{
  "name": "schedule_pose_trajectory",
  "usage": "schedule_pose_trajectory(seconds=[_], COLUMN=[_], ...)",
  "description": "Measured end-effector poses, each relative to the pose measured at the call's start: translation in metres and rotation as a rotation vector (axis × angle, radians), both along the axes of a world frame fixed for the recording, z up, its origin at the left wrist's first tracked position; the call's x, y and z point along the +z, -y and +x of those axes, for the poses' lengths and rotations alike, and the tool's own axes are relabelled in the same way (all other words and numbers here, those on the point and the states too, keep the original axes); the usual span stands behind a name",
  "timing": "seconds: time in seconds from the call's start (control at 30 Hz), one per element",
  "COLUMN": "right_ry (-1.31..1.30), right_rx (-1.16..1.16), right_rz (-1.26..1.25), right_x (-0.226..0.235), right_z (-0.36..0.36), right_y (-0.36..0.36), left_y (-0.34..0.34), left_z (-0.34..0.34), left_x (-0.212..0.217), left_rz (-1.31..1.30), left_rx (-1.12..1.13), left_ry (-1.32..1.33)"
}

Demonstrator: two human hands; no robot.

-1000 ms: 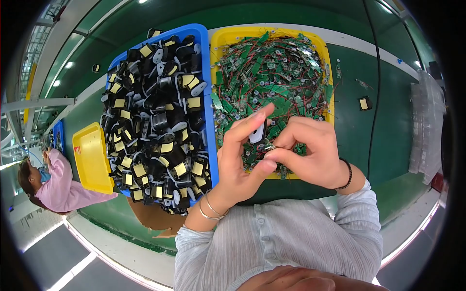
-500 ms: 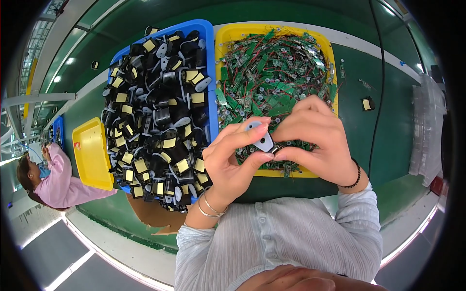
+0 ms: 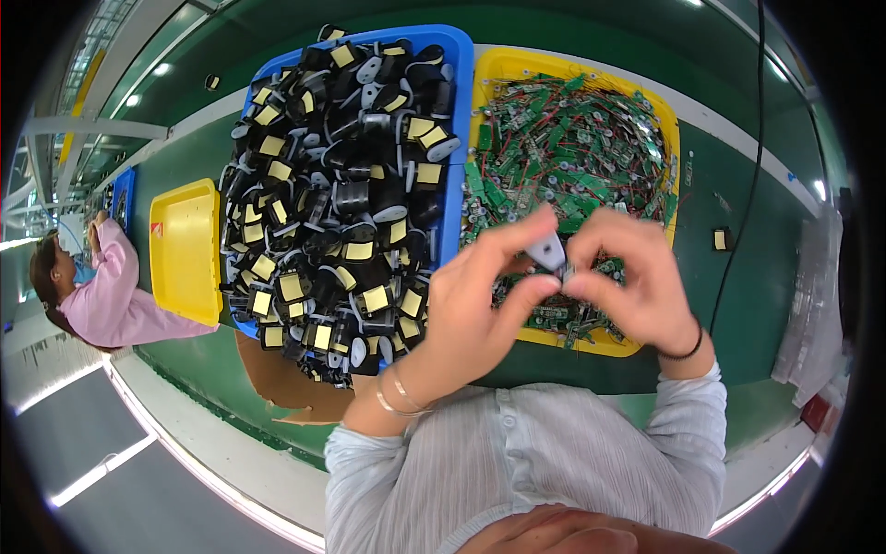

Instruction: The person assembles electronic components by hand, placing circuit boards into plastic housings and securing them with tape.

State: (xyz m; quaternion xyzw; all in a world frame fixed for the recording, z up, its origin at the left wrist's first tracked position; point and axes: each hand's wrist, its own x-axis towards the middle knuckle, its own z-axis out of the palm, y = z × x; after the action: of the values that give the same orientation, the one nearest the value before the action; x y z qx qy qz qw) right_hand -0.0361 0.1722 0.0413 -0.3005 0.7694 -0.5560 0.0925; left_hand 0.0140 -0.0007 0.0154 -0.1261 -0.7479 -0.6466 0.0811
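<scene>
Between the thumb and fingers of my left hand is a small grey and black plastic housing, its light grey face with a dark hole turned up. My right hand pinches at the housing's lower end; whatever lies between those fingertips is too small and blurred to name. Both hands are above the near part of a yellow bin heaped with green circuit boards and thin red wires. Left of it, a blue bin is piled high with similar black and grey housings, many bearing pale yellow pads.
A shallow yellow tray sits left of the blue bin. One loose housing lies on the green table at right, near a black cable and stacked clear plastic trays. Brown cardboard shows below. A person in pink sits far left.
The view has shifted, so the bins appear farther right. Both hands stay together at the housing, which has tilted slightly; my right fingers are blurred by motion.
</scene>
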Motion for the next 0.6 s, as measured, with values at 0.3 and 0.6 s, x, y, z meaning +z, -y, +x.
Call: schedule_pose_trajectory(seconds=[0.3, 0.6], right_ry=[-0.625, -0.474], right_rx=[-0.423, -0.579], right_rz=[0.833, 0.785], right_x=[-0.071, -0.106], right_z=[-0.244, -0.263], right_y=[-0.054, -0.075], left_y=[0.059, 0.058], left_z=[-0.073, -0.11], left_x=[0.005, -0.015], left_rz=[-1.211, -1.301], left_rx=[0.202, 0.149], left_ry=[-0.275, -0.291])
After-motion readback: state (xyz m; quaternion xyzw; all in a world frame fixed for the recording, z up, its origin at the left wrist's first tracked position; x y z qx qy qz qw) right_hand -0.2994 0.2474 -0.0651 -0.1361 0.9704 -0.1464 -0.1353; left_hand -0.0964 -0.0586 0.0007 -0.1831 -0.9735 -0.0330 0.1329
